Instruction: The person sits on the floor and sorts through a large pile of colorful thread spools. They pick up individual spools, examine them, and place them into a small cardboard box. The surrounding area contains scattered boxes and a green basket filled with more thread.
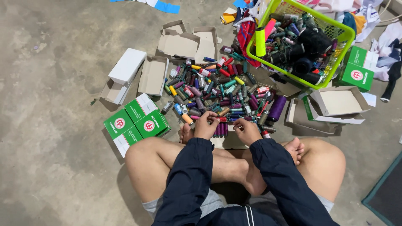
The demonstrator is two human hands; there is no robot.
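Both hands sit at the near edge of the thread spool pile (217, 90). Left hand (206, 126) curled on a spool, grip unclear. Right hand (247, 130) fingers down on purple spools (220, 129), lying lengthwise between the hands, left slightly nearer. Pile spreads forward toward the green basket (335, 29).

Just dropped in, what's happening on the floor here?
A person sits cross-legged on the concrete floor, both hands at the near edge of a pile of thread spools. The left hand and right hand finger spools there. Green boxes, open cardboard boxes and a green basket of spools surround the pile.
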